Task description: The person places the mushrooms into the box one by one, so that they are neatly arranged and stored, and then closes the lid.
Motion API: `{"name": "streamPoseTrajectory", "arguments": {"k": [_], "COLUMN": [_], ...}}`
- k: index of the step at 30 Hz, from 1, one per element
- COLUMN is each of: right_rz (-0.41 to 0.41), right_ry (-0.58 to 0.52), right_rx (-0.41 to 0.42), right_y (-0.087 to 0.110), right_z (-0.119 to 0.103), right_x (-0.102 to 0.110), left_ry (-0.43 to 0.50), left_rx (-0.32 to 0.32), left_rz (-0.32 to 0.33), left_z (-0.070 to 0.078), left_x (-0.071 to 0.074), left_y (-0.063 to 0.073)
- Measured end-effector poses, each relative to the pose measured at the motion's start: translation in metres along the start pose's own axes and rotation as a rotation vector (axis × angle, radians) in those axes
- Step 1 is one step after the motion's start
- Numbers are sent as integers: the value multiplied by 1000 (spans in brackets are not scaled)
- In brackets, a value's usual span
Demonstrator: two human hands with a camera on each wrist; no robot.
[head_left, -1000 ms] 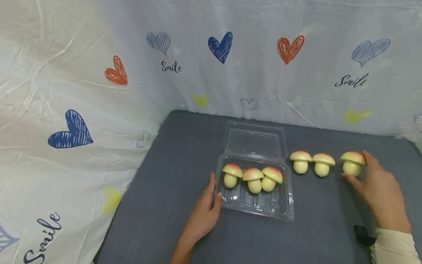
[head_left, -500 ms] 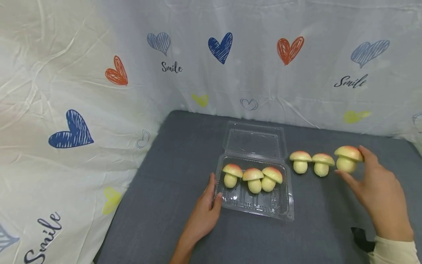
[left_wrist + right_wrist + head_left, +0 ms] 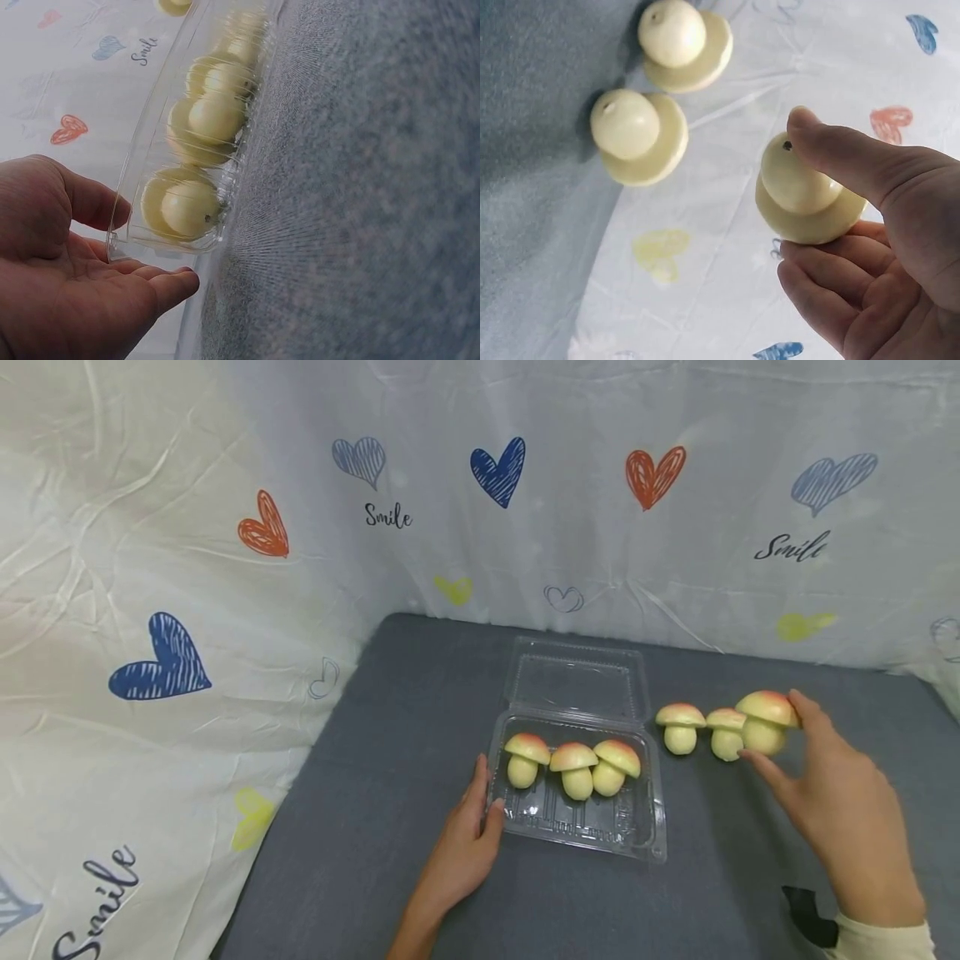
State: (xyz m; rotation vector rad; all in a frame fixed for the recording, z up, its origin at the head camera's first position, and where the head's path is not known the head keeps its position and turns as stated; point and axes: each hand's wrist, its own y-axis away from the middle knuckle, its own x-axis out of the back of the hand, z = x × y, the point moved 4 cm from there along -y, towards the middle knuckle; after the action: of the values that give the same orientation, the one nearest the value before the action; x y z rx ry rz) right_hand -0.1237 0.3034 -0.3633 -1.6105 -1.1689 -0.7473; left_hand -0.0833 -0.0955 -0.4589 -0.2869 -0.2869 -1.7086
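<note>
My right hand (image 3: 851, 810) pinches a toy mushroom (image 3: 767, 718) with a yellow-green cap blushed red, between thumb and fingers. In the right wrist view this mushroom (image 3: 802, 180) shows a small dark hole in its stem end, and it is held up off the table. Just left of it in the head view stand two similar mushrooms (image 3: 679, 727), one partly covered by it. My left hand (image 3: 463, 852) grips the left edge of a clear plastic clamshell box (image 3: 581, 837), thumb at the rim. Inside the box, three mushrooms (image 3: 576, 768) sit in a row.
The box's lid (image 3: 577, 685) lies folded back behind it, on the grey cloth-covered table (image 3: 420, 710). A white curtain (image 3: 570, 535) printed with hearts and "Smile" hangs behind and to the left. A black strap (image 3: 808, 917) dangles by the right sleeve.
My right hand has lifted the mushroom from the table and carried it left, in front of its neighbour. The left hand and the box stay put.
</note>
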Motion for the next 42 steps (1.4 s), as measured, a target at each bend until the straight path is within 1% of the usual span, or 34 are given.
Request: {"name": "streamPoseTrajectory", "arguments": {"k": [5, 13, 20, 25, 31, 38, 42], "right_rz": [32, 55, 81, 78, 81, 30, 27], "right_ry": [-15, -52, -93, -109, -105, -114, -124], "right_rx": [38, 98, 152, 182, 192, 176, 203], "right_y": [6, 9, 15, 19, 22, 26, 30], "right_z": [-8, -23, -38, -48, -58, -72, -81], "right_x": [1, -1, -7, -12, -14, -17, -23], "left_ry": [-4, -10, -19, -15, -8, -10, -16], "left_rx": [-3, -7, -15, -11, -12, -13, -10], "left_rz": [2, 11, 13, 12, 10, 13, 14], "left_z": [0, 0, 1, 1, 1, 0, 0], "left_x": [0, 0, 1, 1, 1, 1, 1], "left_y": [0, 0, 0, 0, 0, 1, 1]}}
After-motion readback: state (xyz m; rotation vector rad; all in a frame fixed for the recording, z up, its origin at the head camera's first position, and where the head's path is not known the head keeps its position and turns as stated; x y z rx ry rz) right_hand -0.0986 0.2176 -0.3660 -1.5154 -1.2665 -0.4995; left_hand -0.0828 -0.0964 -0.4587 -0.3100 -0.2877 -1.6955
